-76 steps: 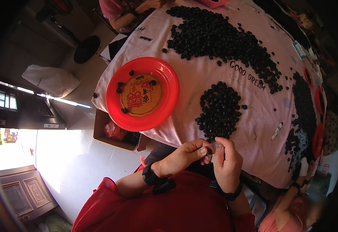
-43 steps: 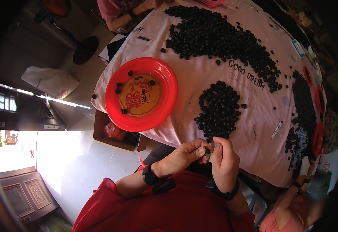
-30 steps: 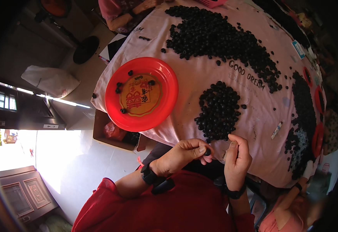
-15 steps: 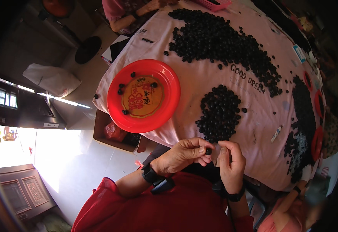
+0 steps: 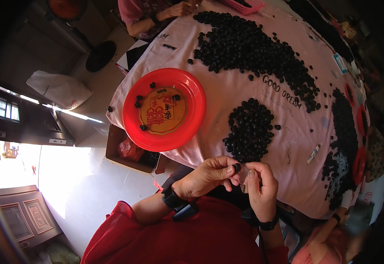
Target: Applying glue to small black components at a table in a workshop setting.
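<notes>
We had a small round black piece (image 5: 237,167) pinched between the thumb and forefinger of our left hand (image 5: 203,178), just beside the fingertips of our right hand (image 5: 263,189). That right hand was curled in, its thumb and forefinger close together; we could not tell whether they gripped anything. We wore a dark band on each wrist. Just beyond both hands, on the pale pink cloth (image 5: 218,105), lay a small pile of black pieces (image 5: 249,130). Beyond and to the left of our left hand sat a red plate (image 5: 196,94) with a few black pieces on it. A larger black heap (image 5: 240,44) spread well beyond our hands. To the right of our right hand lay a slim white stick (image 5: 314,155), and farther right was a co-worker's pale-covered hand (image 5: 347,199).
</notes>
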Tool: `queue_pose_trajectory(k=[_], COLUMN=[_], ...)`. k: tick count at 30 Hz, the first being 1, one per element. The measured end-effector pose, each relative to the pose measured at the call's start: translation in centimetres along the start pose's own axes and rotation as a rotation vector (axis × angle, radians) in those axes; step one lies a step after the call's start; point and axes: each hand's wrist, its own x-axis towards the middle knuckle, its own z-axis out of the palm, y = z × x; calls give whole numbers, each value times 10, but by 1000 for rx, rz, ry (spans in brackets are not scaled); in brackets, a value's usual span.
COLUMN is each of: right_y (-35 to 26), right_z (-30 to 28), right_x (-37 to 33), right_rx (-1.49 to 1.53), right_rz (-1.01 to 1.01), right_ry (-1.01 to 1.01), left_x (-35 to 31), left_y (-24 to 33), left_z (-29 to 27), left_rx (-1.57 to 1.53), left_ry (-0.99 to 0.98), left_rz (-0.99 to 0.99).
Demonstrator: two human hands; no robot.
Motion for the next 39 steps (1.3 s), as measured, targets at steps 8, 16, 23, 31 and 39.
queue_pose_trajectory(k=[8,16,23,31,39], right_y=[-8,-9,-9,-10,-8], right_z=[4,10,13,11,14], right_x=[3,5,3,4,4], right_rx=[13,72,0,79,50], right_rz=[-103,9,-24,17,-6], right_ry=[-5,-19,-18,-37,-47], left_x=[-1,-1,1,1,1], left_y=[0,-3,-5,-7,-9], left_z=[4,9,5,3,2], left_rx=[126,183,180,126,137], left_ry=[31,13,7,26,58], left_rz=[9,68,74,29,32])
